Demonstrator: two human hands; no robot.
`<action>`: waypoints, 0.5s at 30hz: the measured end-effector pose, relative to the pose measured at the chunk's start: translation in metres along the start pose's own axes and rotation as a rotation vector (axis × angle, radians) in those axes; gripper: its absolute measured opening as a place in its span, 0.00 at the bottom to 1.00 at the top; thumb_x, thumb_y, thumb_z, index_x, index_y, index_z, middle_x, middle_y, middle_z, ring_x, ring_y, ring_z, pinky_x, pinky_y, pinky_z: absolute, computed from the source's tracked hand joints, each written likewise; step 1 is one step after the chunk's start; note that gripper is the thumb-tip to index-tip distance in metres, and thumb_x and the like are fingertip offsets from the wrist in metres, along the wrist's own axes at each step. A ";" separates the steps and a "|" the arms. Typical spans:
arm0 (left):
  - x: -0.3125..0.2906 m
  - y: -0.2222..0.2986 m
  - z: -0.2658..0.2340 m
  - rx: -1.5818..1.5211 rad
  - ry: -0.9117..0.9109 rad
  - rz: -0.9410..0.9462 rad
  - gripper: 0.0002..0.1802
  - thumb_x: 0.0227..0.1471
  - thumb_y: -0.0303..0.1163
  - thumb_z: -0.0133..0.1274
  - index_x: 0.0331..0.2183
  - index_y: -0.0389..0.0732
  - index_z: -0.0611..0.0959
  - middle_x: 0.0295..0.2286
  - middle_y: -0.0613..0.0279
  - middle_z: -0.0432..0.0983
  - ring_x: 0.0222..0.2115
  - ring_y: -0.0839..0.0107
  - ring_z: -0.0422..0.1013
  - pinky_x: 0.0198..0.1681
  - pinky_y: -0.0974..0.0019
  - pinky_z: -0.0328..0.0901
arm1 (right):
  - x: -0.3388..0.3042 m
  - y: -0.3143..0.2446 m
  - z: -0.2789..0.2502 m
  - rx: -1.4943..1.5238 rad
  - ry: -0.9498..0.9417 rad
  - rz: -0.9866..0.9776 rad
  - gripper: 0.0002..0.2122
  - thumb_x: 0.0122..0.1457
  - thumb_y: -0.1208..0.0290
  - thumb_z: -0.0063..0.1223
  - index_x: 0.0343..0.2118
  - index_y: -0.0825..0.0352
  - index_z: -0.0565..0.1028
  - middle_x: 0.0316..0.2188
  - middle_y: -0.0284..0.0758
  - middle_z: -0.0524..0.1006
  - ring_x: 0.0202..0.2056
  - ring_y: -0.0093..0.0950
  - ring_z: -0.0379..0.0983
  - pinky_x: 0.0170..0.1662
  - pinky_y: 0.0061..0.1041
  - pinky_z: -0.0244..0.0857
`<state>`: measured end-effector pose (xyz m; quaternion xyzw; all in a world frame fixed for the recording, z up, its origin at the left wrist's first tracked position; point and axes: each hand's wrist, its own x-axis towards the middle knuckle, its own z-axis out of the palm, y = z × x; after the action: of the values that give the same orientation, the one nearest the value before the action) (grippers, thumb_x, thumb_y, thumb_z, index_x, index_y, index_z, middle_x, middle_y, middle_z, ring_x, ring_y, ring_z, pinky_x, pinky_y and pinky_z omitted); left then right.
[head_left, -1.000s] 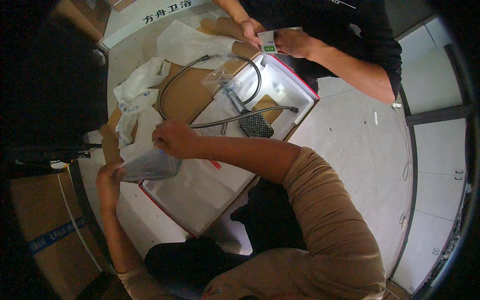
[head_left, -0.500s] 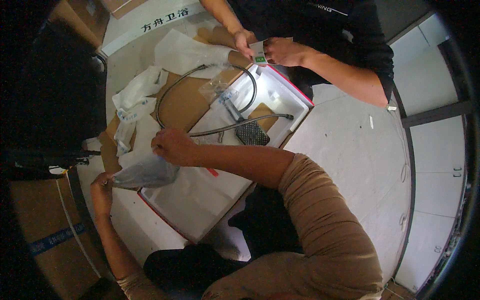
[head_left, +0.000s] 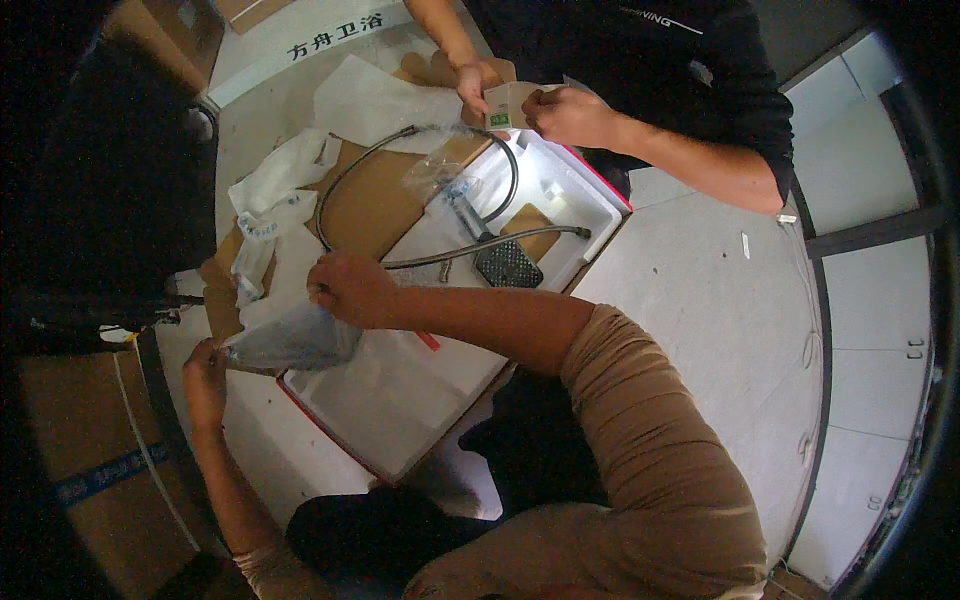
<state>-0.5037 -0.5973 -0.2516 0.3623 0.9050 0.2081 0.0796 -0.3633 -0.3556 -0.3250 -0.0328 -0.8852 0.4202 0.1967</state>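
Note:
A grey object in a clear plastic bag (head_left: 290, 342) lies over the left end of a red-edged box. My left hand (head_left: 205, 368) pinches the bag's left end. On its upper right side my right hand (head_left: 350, 290) is closed, gripping the plastic. What exactly is inside the bag cannot be made out. Just beyond my right hand, a braided metal hose (head_left: 420, 262) curves in a loop. Beside the hose is a dark square hand shower head (head_left: 508, 264) with its handle partly in clear wrap. A small metal fitting (head_left: 445, 270) sits close to the hose.
A white foam tray (head_left: 570, 190) fills the far part of the box; a white sheet (head_left: 400, 390) covers the near part. Torn white wrapping (head_left: 285, 180) and brown cardboard (head_left: 365, 200) lie at left. Across from me, a person's hands (head_left: 575, 118) hold a printed card (head_left: 500, 108).
The person opposite has shifted the card and both hands slightly to the left. My two hands keep their hold on the bag, with hardly any movement.

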 end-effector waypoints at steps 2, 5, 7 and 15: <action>-0.001 0.003 -0.002 -0.048 -0.020 -0.029 0.08 0.45 0.22 0.49 0.32 0.33 0.75 0.28 0.48 0.73 0.27 0.57 0.70 0.31 0.64 0.63 | 0.000 0.000 0.000 0.024 0.019 -0.021 0.05 0.44 0.72 0.50 0.23 0.67 0.72 0.24 0.40 0.72 0.32 0.39 0.69 0.36 0.36 0.63; -0.002 0.001 -0.002 0.045 -0.005 -0.022 0.08 0.45 0.22 0.49 0.32 0.32 0.75 0.28 0.48 0.73 0.29 0.56 0.71 0.32 0.63 0.63 | -0.002 -0.003 -0.003 0.059 0.031 -0.028 0.05 0.44 0.72 0.50 0.24 0.67 0.72 0.25 0.40 0.72 0.32 0.39 0.69 0.36 0.36 0.62; 0.001 -0.007 0.001 0.070 0.010 -0.023 0.08 0.45 0.22 0.49 0.32 0.32 0.75 0.29 0.48 0.73 0.29 0.55 0.71 0.33 0.63 0.64 | -0.002 -0.003 -0.004 0.047 0.026 -0.019 0.05 0.45 0.71 0.50 0.25 0.67 0.72 0.26 0.40 0.72 0.32 0.39 0.69 0.37 0.36 0.62; -0.006 -0.020 -0.001 0.151 0.004 0.016 0.09 0.47 0.24 0.48 0.34 0.33 0.75 0.31 0.47 0.73 0.31 0.53 0.71 0.34 0.62 0.64 | 0.000 -0.009 -0.002 -0.032 -0.099 0.066 0.07 0.49 0.68 0.46 0.29 0.64 0.72 0.31 0.38 0.72 0.36 0.38 0.68 0.38 0.34 0.62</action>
<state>-0.5120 -0.6151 -0.2598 0.3742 0.9154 0.1404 0.0486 -0.3615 -0.3597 -0.3173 -0.0443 -0.8989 0.4135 0.1380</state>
